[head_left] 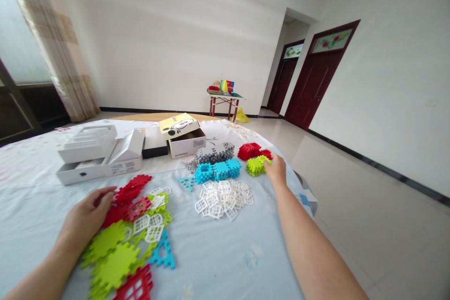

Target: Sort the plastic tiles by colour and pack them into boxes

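My left hand (86, 213) rests at the left edge of a loose pile, thumb and index tip drawn together beside red toothed building tiles (128, 192). What lies between them is hidden. Below it lie lime-green tiles (114, 265), white window-lattice pieces (154, 227), a blue triangular tile (163, 252) and a red lattice tile (137, 286). My right hand (276, 168) reaches to the far right, fingers closed on the near end of a lime-green tile stack (256, 166). A red tile stack (249, 151) sits just behind that.
Between my hands are a white lattice heap (225, 199), blue tile stacks (218, 170), a light-blue triangle (187, 183) and grey tiles (214, 152). White boxes (100, 164) and a yellow-lidded box (186, 145) stand behind. The cloth-covered table (225, 258) curves away at right.
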The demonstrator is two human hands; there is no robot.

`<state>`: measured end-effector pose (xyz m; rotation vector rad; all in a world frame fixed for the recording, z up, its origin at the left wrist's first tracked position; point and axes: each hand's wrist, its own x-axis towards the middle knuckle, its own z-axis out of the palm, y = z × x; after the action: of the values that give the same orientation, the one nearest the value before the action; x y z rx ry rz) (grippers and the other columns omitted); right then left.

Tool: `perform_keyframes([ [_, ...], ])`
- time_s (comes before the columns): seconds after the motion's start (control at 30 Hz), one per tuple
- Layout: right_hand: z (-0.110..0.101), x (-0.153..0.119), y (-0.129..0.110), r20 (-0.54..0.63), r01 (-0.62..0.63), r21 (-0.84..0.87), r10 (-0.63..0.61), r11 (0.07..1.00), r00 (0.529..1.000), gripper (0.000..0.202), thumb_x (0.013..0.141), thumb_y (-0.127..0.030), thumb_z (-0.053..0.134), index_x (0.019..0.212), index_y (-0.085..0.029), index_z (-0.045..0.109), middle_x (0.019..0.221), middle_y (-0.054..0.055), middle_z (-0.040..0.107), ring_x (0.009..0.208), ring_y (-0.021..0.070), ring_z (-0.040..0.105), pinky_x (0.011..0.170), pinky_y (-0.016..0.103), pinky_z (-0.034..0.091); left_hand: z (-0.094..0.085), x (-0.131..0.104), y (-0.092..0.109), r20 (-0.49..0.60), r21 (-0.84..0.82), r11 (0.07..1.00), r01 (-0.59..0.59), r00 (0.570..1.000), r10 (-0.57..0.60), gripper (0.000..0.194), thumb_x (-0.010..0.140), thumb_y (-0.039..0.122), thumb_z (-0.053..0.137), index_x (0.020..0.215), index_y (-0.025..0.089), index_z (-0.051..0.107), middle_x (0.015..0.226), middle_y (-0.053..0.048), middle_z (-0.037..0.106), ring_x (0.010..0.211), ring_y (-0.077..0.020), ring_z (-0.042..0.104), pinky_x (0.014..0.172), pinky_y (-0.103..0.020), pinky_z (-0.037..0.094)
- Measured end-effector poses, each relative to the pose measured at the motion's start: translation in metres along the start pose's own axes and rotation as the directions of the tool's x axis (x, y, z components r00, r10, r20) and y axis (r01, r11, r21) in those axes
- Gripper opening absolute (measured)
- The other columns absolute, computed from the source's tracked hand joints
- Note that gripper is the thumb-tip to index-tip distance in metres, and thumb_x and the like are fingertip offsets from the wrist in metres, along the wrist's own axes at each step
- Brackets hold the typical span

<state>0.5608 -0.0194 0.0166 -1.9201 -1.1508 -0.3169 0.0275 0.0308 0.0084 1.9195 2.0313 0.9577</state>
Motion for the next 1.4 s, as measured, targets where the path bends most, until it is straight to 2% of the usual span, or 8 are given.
perform_keyframes([
  [0.2,-0.001,-0.009,-0.022,-0.093,0.169,0.096,-0.160,0.981,0.983,0.031,0.074,-0.021,0.047,0.102,-0.014,0.060,0.106,0.013,0.060,0.104,0.0222,0.051,0.095,0.040,0.037,-0.004,-0.005,0.008,0.022,0.021,0.999,0.039,0.999,-0.040,0.043,0.076,0.043,0.040,0.103,0.018,0.063,0.083,-0.005,0.068,0.074,-0.0192,0.061,0.064,-0.026,0.045],
  [0.37,0.002,-0.035,-0.075,0.002,0.383,0.252,-0.396,0.889,0.918,0.027,0.077,-0.021,0.048,0.100,-0.018,0.061,0.106,0.010,0.059,0.105,0.0223,0.051,0.096,0.041,0.038,-0.007,-0.013,0.019,0.018,-0.024,0.999,0.042,0.999,-0.041,0.044,0.077,0.041,0.040,0.104,0.014,0.063,0.082,-0.006,0.068,0.070,-0.0163,0.060,0.063,-0.023,0.045],
  [0.6,0.002,-0.095,-0.159,0.214,0.534,0.481,-0.683,0.696,0.698,0.026,0.081,-0.020,0.050,0.105,-0.021,0.060,0.108,0.008,0.060,0.105,0.0208,0.052,0.094,0.039,0.039,0.000,-0.012,0.012,-0.011,-0.069,0.997,0.043,0.999,-0.044,0.043,0.075,0.042,0.040,0.102,0.017,0.063,0.078,-0.004,0.068,0.066,-0.0166,0.060,0.060,-0.023,0.045],
  [0.73,0.010,-0.122,-0.190,0.321,0.559,0.579,-0.795,0.594,0.514,0.024,0.081,-0.020,0.053,0.104,-0.019,0.060,0.106,0.008,0.062,0.104,0.0197,0.053,0.094,0.038,0.038,0.000,-0.013,0.012,-0.015,-0.087,0.995,0.040,0.999,-0.041,0.043,0.075,0.042,0.041,0.102,0.017,0.063,0.082,-0.005,0.068,0.070,-0.0171,0.060,0.062,-0.024,0.045],
  [0.87,0.026,-0.141,-0.214,0.386,0.559,0.606,-0.824,0.566,0.415,0.028,0.079,-0.021,0.056,0.107,-0.018,0.060,0.112,0.008,0.060,0.106,0.0199,0.052,0.095,0.036,0.037,0.000,-0.014,0.013,-0.014,-0.109,0.993,0.035,0.999,-0.037,0.043,0.076,0.043,0.041,0.102,0.017,0.064,0.084,-0.005,0.068,0.072,-0.0174,0.061,0.064,-0.024,0.045],
  [1.1,0.052,-0.153,-0.235,0.533,0.425,0.610,-0.743,0.669,0.405,0.048,0.073,-0.027,0.062,0.118,-0.012,0.053,0.117,0.013,0.057,0.110,0.0225,0.050,0.097,0.036,0.037,0.000,-0.015,0.013,-0.022,-0.128,0.992,0.010,1.000,-0.013,0.041,0.076,0.040,0.040,0.100,0.016,0.064,0.085,-0.006,0.068,0.075,-0.0180,0.060,0.067,-0.026,0.045],
  [1.27,0.035,-0.149,-0.233,0.425,0.387,0.690,-0.775,0.612,0.467,0.055,0.071,-0.016,0.060,0.124,-0.019,0.048,0.119,0.009,0.053,0.112,0.0204,0.047,0.099,0.037,0.036,0.000,-0.015,0.015,-0.026,-0.147,0.989,0.031,0.999,-0.035,0.040,0.076,0.040,0.041,0.099,0.018,0.065,0.084,-0.005,0.068,0.076,-0.0180,0.060,0.069,-0.027,0.045],
  [1.4,0.012,-0.148,-0.231,0.304,0.485,0.723,-0.857,0.492,0.416,0.060,0.073,-0.006,0.052,0.130,-0.024,0.040,0.125,0.007,0.047,0.120,0.0188,0.040,0.104,0.039,0.032,0.002,-0.014,0.014,-0.036,-0.157,0.987,0.024,0.999,-0.030,0.039,0.076,0.041,0.041,0.098,0.018,0.065,0.081,-0.004,0.068,0.074,-0.0178,0.059,0.069,-0.026,0.045],
])
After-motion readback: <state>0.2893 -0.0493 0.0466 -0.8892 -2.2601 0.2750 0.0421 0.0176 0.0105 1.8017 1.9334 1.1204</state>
